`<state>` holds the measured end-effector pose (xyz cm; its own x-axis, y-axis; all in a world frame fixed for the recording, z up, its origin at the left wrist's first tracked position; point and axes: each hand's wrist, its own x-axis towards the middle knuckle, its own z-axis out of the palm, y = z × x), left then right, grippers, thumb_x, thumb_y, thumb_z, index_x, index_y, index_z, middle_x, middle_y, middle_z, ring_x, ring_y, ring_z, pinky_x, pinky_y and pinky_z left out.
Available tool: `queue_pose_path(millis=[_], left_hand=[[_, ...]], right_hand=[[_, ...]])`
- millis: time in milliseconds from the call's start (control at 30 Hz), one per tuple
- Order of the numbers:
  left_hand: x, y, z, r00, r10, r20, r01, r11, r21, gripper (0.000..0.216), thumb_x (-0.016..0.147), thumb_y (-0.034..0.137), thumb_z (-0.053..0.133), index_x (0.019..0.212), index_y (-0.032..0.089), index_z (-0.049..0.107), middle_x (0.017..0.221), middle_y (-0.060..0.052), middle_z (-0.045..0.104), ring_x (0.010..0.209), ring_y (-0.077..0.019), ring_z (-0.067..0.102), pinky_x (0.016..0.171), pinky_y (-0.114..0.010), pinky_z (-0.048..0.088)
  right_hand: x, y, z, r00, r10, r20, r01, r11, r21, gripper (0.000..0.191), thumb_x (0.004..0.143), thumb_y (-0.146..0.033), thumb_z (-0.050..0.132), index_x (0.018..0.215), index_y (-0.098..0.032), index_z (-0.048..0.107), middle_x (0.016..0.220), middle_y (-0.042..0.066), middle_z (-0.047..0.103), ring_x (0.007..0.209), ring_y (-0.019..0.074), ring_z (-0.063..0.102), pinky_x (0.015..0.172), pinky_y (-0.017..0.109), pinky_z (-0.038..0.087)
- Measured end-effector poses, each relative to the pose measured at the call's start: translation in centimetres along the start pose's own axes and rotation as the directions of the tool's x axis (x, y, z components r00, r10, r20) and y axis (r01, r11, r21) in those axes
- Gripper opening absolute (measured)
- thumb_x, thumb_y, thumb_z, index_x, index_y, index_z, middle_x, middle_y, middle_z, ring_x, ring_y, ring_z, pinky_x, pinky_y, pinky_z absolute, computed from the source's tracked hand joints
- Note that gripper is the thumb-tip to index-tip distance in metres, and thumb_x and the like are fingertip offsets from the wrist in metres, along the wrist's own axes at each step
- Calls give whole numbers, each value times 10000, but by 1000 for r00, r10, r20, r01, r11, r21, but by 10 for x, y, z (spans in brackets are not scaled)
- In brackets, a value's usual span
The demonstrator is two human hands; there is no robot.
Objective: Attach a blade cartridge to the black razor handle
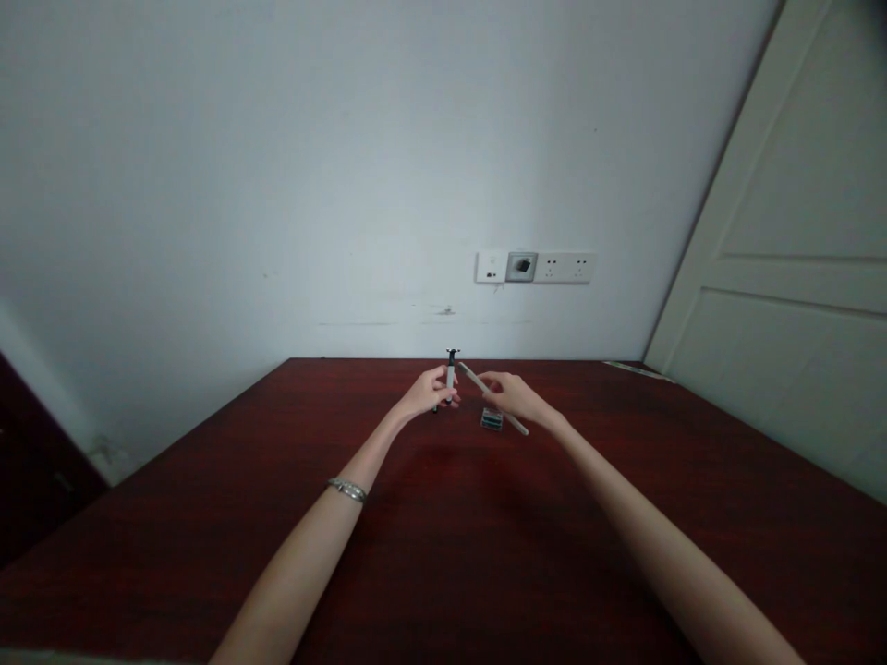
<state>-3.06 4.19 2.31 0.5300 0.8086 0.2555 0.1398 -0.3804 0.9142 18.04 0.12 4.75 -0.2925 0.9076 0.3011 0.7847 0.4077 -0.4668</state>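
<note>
My left hand (pixel 431 392) pinches the grey-and-black handle of a small T-shaped razor (pixel 450 379), held upright with its black head on top. Between the thumb and fingers of my right hand (pixel 513 395) is a slim pale stick (pixel 516 424), shaped like a toothbrush. It slants from upper left to lower right, its upper end close to the razor but apart from it. Just below my right hand, a small clear case (pixel 492 420) with green inside lies on the table. A small dark-green bit shows under my left hand, too small to make out.
The dark red wooden table (pixel 443 554) runs back to a white wall (pixel 388 185). Sockets and a switch panel (pixel 565 267) are set low in the wall. A pale panelled door (pixel 790 351) stands at the right, with a flat strip (pixel 637 370) near the table's back right corner.
</note>
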Motion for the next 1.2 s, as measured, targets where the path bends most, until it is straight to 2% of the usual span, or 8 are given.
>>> queue_pose_path(millis=[100, 200, 300, 467, 633, 733, 900, 1200], left_hand=[[1, -4, 2, 997, 18, -76, -12, 997, 70, 177, 764, 154, 571, 908, 136, 469, 746, -41, 637, 638, -129, 652, 544, -193, 469], [1, -9, 4, 991, 49, -123, -35, 994, 107, 162, 757, 150, 575, 871, 142, 461, 848, -53, 628, 637, -101, 626, 549, -201, 490], [1, -14, 7, 993, 47, -106, -33, 991, 130, 182, 753, 155, 583, 878, 151, 451, 908, -63, 627, 625, -87, 607, 543, -206, 498], [-1, -19, 10, 998, 38, -56, -29, 987, 157, 275, 772, 170, 554, 1017, 180, 429, 849, -39, 646, 577, -84, 592, 539, -199, 475], [-2, -17, 14, 988, 104, -112, -68, 954, 292, 398, 779, 148, 500, 1166, 203, 423, 879, -44, 669, 641, -117, 610, 633, -230, 477], [-2, -15, 16, 981, 145, -133, -93, 937, 336, 456, 782, 142, 480, 1228, 208, 408, 874, -38, 671, 682, -134, 613, 678, -245, 475], [-3, -14, 16, 973, 178, -145, -111, 917, 382, 437, 789, 156, 477, 1220, 209, 426, 818, -23, 670, 704, -149, 609, 715, -259, 474], [0, -19, 18, 980, 168, -107, -103, 887, 449, 402, 801, 158, 456, 1199, 181, 404, 811, -32, 664, 701, -143, 614, 672, -255, 491]], right_hand=[[2, 11, -14, 978, -53, -203, 42, 998, -53, 386, 794, -233, 525, 1173, -234, 596, 839, 40, 637, 733, 164, 575, 711, 268, 440], [1, 18, -21, 912, -150, -382, 95, 983, -158, 368, 857, -218, 441, 1193, -226, 591, 889, 72, 590, 751, 167, 572, 728, 283, 450], [-2, 17, -23, 844, -243, -479, 129, 958, -257, 383, 889, -187, 377, 1209, -230, 585, 998, 103, 556, 846, 179, 573, 745, 283, 453], [-4, 9, -20, 822, -370, -434, 209, 904, -373, 450, 878, -102, 350, 1250, -258, 549, 1068, 98, 573, 925, 191, 552, 824, 317, 436], [-2, 0, -11, 776, -456, -437, 290, 872, -395, 441, 881, -86, 343, 1231, -233, 569, 1036, 102, 599, 988, 205, 515, 885, 355, 398], [-1, -2, -7, 788, -472, -396, 301, 856, -421, 464, 872, -67, 346, 1248, -243, 553, 1040, 101, 602, 999, 213, 505, 905, 387, 372], [-2, 12, -10, 815, -443, -375, 249, 851, -463, 498, 860, -43, 348, 1270, -262, 528, 1038, 90, 604, 958, 203, 505, 938, 412, 322], [-5, -5, -1, 753, -485, -446, 235, 830, -506, 486, 865, -45, 365, 1250, -279, 548, 1018, 82, 614, 917, 197, 490, 909, 394, 309]])
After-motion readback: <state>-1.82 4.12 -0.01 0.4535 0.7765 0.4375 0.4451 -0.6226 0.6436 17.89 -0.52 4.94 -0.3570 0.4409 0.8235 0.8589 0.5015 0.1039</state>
